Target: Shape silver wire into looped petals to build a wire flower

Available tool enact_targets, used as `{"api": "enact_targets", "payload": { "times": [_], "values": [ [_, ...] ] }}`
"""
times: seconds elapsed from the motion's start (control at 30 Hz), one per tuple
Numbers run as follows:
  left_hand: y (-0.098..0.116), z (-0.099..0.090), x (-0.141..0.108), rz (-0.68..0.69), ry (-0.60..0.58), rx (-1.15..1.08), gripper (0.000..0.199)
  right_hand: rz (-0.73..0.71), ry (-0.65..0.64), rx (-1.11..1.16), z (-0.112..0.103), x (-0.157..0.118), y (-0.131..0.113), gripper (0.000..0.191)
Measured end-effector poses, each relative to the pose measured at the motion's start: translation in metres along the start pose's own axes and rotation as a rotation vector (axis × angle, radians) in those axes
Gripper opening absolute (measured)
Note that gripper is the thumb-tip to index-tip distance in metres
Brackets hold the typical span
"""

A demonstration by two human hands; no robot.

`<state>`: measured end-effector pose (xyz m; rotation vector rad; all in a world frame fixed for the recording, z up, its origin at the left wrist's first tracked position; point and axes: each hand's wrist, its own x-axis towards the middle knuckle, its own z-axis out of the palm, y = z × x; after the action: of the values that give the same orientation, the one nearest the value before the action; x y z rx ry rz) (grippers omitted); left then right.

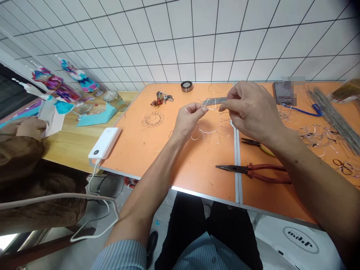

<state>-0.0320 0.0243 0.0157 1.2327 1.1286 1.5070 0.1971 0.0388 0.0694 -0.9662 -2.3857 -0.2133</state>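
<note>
A thin wire ring with loops around its edge [209, 132] hangs above the orange table, between my two hands. My left hand [189, 119] pinches its upper left part between thumb and fingertips. At the upper right, my right hand [250, 108] is closed, thumb against forefinger, by a thin wire end. The fine wire there is hard to follow. Behind the ring lies a bundle of straight wires [215, 101]. A finished-looking looped wire ring [152, 119] lies flat to the left. Below my right hand are red-handled long-nose pliers [253, 171] and smaller pliers [251, 141].
A tape roll [186, 86] and keys [163, 98] lie at the back. A white power bank [104, 143] sits at the left edge, its cable hanging down. Tangled wire pieces [317, 137], a long wire bundle [337, 120] and a phone [282, 93] lie right. Another person's hand [25, 127] is far left.
</note>
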Motion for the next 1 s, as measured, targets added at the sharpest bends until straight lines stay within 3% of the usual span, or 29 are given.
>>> {"api": "enact_targets", "payload": {
  "times": [0.23,1.0],
  "values": [
    [0.0019,0.0003,-0.0002,-0.002,-0.002,-0.010,0.023,-0.006,-0.010,-0.011,-0.0012,-0.0004,-0.0036,0.053],
    [0.0022,-0.0001,-0.0004,-0.014,0.010,0.016,0.027,-0.009,-0.004,0.008,0.0002,-0.0005,-0.0022,0.047]
  ]
}}
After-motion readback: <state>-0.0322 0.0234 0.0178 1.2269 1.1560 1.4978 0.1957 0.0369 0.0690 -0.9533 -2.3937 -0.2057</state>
